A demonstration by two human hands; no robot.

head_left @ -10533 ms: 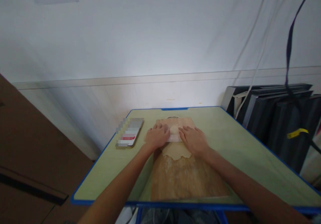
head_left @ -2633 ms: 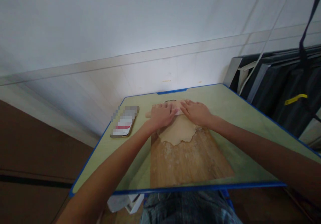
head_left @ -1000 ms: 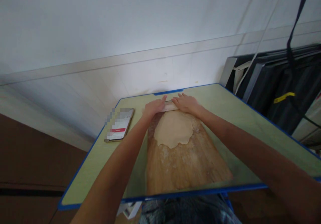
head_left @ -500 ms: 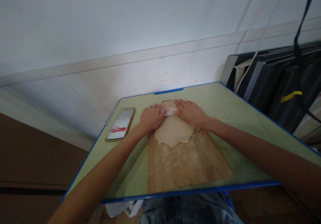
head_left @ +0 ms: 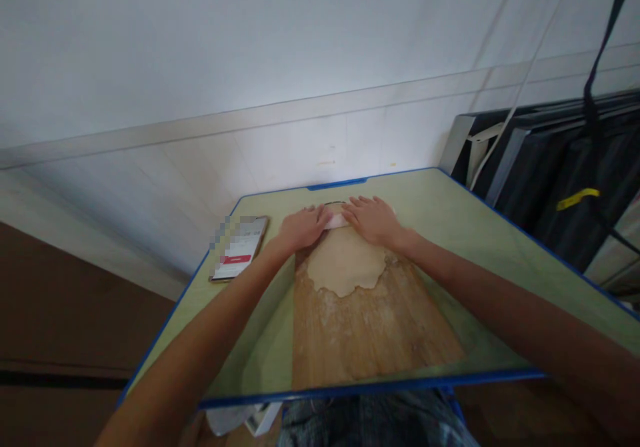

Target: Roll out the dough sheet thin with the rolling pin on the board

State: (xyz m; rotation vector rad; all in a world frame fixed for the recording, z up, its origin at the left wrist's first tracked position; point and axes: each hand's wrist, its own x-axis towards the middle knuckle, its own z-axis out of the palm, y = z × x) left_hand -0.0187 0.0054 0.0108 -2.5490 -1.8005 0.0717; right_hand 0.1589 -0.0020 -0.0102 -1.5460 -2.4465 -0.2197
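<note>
Head view showed a pale rolling pin at the far end of a wooden board, its long axis running crosswise, roughly parallel to the table's far edge. Only its middle stretch was visible; the ends were covered by the hands. Just on the wearer's side of it spread a flat sheet of dough, thin-looking, ragged along its near edge, and so lying between the pin and the body. Whether the pin overlapped the dough's far edge was hard to tell.

Both hands were about equally near, one over each end of the pin. The left hand lay across its left part, fingers close together and thumb pointing inward; whether they gripped the wood could not be told. The right hand lay palm down over the other part, fingers stretched forward and slightly parted, not wrapped around it.

Floury smears marked the bare wood nearer the body. Beneath the board was a pale green table with a blue rim, and near its left edge, well apart from the board, lay a phone. Beyond rose a white wall; dark panels leaned at the right.
</note>
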